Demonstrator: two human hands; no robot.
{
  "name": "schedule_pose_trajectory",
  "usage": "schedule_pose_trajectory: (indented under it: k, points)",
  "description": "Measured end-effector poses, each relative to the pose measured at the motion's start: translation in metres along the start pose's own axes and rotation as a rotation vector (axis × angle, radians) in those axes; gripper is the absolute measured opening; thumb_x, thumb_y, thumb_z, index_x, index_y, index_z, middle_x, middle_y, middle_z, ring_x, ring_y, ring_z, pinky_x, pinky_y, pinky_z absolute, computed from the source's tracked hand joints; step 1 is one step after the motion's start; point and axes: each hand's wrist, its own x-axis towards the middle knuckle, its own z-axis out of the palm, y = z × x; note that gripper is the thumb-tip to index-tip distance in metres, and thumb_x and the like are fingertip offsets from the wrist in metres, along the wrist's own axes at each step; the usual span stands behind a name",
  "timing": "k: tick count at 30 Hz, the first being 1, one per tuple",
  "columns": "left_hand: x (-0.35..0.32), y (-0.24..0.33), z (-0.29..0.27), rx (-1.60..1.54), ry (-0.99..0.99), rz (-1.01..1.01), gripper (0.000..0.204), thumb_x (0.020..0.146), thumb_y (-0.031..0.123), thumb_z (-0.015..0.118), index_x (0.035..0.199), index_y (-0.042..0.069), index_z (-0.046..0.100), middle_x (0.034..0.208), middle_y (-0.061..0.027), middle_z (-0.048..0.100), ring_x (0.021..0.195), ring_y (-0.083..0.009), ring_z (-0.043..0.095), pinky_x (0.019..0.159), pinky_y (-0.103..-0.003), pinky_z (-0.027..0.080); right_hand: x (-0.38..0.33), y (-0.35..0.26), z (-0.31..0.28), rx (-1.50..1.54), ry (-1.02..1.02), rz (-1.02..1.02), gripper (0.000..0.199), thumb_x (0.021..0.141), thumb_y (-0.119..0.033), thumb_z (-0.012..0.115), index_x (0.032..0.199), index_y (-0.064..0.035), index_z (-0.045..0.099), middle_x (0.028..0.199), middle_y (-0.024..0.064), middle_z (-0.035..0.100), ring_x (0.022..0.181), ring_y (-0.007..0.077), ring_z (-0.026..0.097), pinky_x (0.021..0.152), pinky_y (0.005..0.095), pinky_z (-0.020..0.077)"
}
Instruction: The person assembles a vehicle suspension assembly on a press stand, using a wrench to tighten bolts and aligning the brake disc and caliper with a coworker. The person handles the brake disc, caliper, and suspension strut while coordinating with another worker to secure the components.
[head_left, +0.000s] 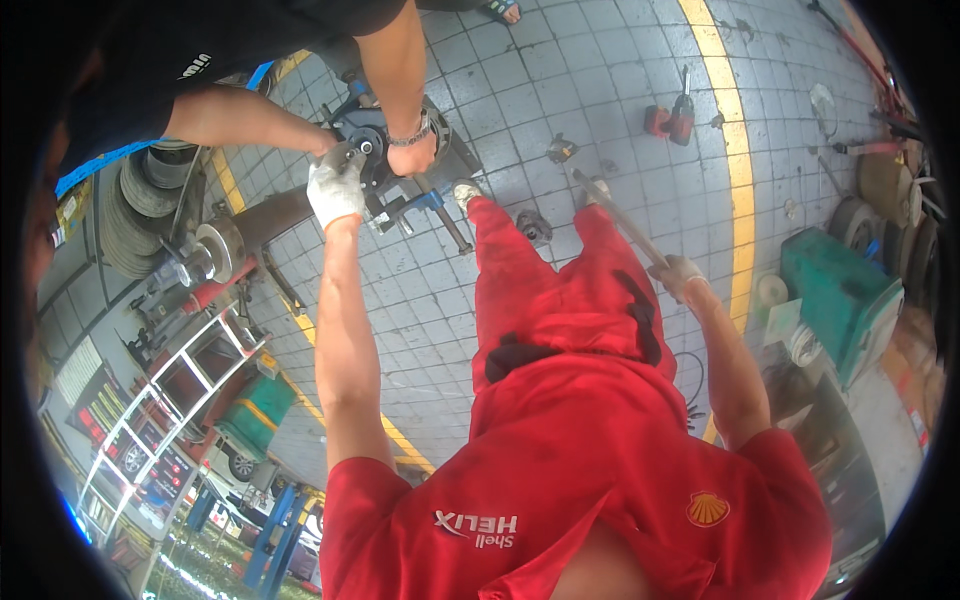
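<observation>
My left hand, in a white glove with grey fingertips, is closed at the edge of a dark round metal part with a bright centre. What the fingers grip there is hidden. A co-worker's bare hand, with a metal watch at the wrist, presses against the same assembly from the other side, and the co-worker's other arm reaches in next to my glove. Below it sticks out a blue clamp-like tool with a dark bar. Out to the right, my gloved right hand is wrapped round the lower end of a long metal bar, held slanting up and left.
A red cordless power tool stands on the tiled floor, and a dark metal part lies between my feet. Yellow lines cross the floor. Tyres stand at the left, a white metal frame below them, a green bin at right.
</observation>
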Motion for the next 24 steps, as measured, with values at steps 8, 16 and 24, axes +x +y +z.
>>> schedule_pose_trajectory:
  k: [8,16,24]
  points:
    - [0.017,-0.004,0.019,0.287,-0.082,0.165,0.029,0.101,0.031,0.069,0.124,0.017,0.079,0.121,-0.0197,0.075,0.111,-0.0406,0.071,0.098,-0.048,0.057,0.008,0.003,0.006,0.054,0.008,0.021,0.040,0.097,-0.042,0.077,0.114,-0.0061,0.075,0.071,0.0023,0.063,0.057,0.0175,0.060,0.054,0.0390,0.0506]
    - [0.017,-0.003,0.023,0.251,-0.042,0.200,0.023,0.102,0.027,0.068,0.118,0.015,0.078,0.118,-0.0189,0.074,0.107,-0.0413,0.071,0.094,-0.049,0.057,0.019,0.010,0.005,0.015,0.008,0.046,0.045,0.097,-0.045,0.077,0.122,-0.0068,0.076,0.079,0.0084,0.072,0.070,0.0247,0.071,0.065,0.0435,0.0566]
    - [-0.093,0.026,0.008,0.102,0.184,0.246,0.021,0.104,0.026,0.067,0.116,0.011,0.077,0.114,-0.0193,0.073,0.105,-0.0400,0.070,0.094,-0.049,0.057,0.005,-0.015,-0.034,-0.394,-0.010,-0.149,0.048,0.097,-0.045,0.073,0.128,-0.0083,0.076,0.107,0.0227,0.079,0.104,0.0399,0.077,0.090,0.0491,0.0594]
